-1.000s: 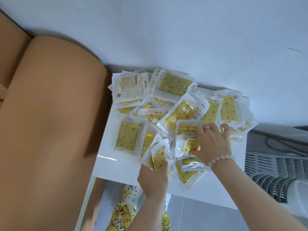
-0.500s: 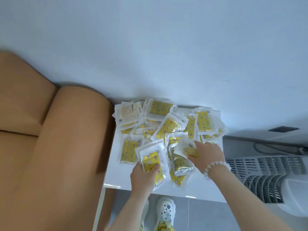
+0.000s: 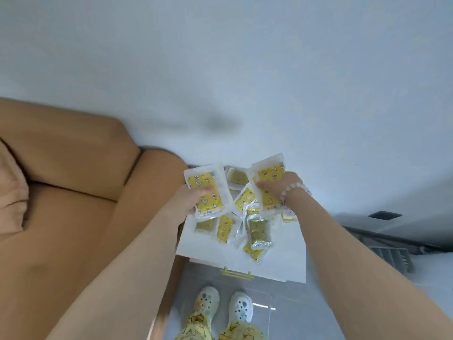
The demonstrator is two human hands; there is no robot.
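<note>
Each of my hands holds up a clear plastic packet with a yellow patterned pad inside, above a small white table (image 3: pixel 282 261). My left hand (image 3: pixel 190 198) grips one packet (image 3: pixel 206 190) by its lower left side. My right hand (image 3: pixel 277 186), with a bead bracelet on the wrist, grips the other packet (image 3: pixel 268 176) from the right. Several more such packets (image 3: pixel 247 224) lie in a loose pile on the table below, partly hidden by the two raised ones.
A tan sofa (image 3: pixel 68 204) stands against the table's left edge. A white wall (image 3: pixel 220 69) rises behind. A grey ribbed appliance (image 3: pixel 392 256) sits low on the right. My feet in white clogs (image 3: pixel 225 305) stand on grey floor tiles in front of the table.
Both hands have lifted off the pile, each raising one packet above the table. The view has pulled back and upward, so the table looks smaller and lower in the frame.
</note>
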